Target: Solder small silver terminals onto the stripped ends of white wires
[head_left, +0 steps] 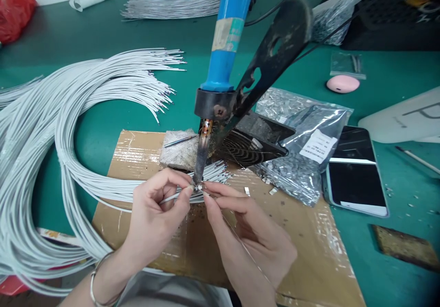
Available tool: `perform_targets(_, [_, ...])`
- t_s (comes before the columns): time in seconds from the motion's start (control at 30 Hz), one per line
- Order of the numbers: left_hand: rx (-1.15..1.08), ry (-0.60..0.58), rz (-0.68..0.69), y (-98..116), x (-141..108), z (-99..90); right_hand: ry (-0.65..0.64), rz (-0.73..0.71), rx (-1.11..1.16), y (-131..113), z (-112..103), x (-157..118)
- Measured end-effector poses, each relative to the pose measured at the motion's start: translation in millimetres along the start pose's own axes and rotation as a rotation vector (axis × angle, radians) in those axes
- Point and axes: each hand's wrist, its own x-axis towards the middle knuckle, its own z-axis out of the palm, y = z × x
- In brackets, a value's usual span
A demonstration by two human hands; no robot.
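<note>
Head view, clock read from the iron's tip. Iron [222, 71] hangs tip-down from 12, in its stand [271, 46] at 1.

Left hand [163, 211] at 8: thumb and forefinger pinching one wire [169, 199], end up at the tip. Right hand [250, 233] at 4: fingertips pinching a thin strand [248, 250], solder I'd judge, its tail trailing back past the palm toward 4. Small bright metal piece [198, 187] right under the tip; can't tell if either hand grips it too.

Progress: looks mid-joint on this one wire. Bond itself too small and covered to call done. More wires [118, 190] run in from 9 under the left hand, ends fanned at 2; can't tell if those are finished. Bigger bundle [74, 75] between 9 and 11, ends at 11, nobody touching it, so I'd read plenty left. Part stock fine: bag [302, 156] between 2 and 3 well filled, loose tabs [246, 191] at 3 on the cardboard [295, 256].
</note>
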Motion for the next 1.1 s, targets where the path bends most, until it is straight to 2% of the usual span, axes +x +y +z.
perform_targets(0.17, [0.005, 0.002, 0.012, 0.3, -0.9, -0.7, 0.011, -0.013, -0.010, 2.6, -1.3, -2.0])
perform_targets(0.37, [-0.022, -0.013, -0.021, -0.1, -0.6, -0.4, -0.056, -0.036, -0.021, 5.8, -5.3, -2.1])
perform_targets(0.6, [-0.052, -0.018, -0.016, -0.7, 1.0, 0.8, -0.058, -0.018, -0.021, 6.8, -4.9, -3.1])
perform_targets(1.1, [-0.138, 0.012, -0.158, 0.9, 2.8, 1.8, -0.073, -0.003, 0.002, 8.0, -3.3, -1.7])
